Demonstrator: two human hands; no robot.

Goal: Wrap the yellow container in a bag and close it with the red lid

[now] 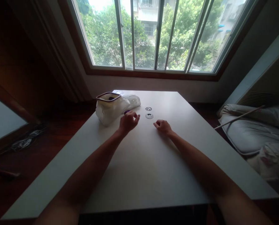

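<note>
Presently judged partway: set out flat at far centre of white table (134,175), gray disc (149,116) and, just beyond, dark-rimmed disc (148,108). Not yet laid out: purple item (126,111), partly hidden by left hand (129,120), near translucent bag (106,113) with brown rectangular rim at far left; remaining contents unclear. Left pose: arm extended forward, fingers curled, thumb near index; cannot tell whether pinching purple item. Right hand (163,126): low, near right of discs, fingers curled together, nothing visible in grasp.

"What's on the left arm (94,168), towards seven o'clock?"
"It's bare, tapering to a slim wrist (122,132) and a bare left hand (129,121)."
"And the right arm (198,161), towards four?"
"Bare too, with the same taper."
</note>
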